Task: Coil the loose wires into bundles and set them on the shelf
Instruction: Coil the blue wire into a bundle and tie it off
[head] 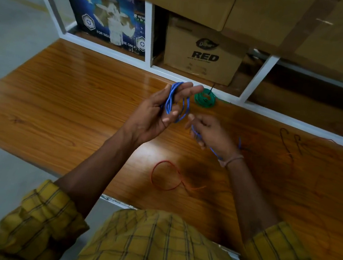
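My left hand is raised over the wooden shelf with several loops of blue wire wound around its fingers. The blue wire's free end runs down to my right hand, which pinches it; the tail trails past my wrist. A finished green wire coil lies on the shelf just behind my fingertips. A loose red wire forms a loop on the wood in front of me. Dark loose wires lie to the right.
White shelf uprights stand behind the wooden surface. A blue adhesive-tape carton and a brown cardboard box marked RED fill the lower bays. More brown cartons sit above. Grey floor lies to the left.
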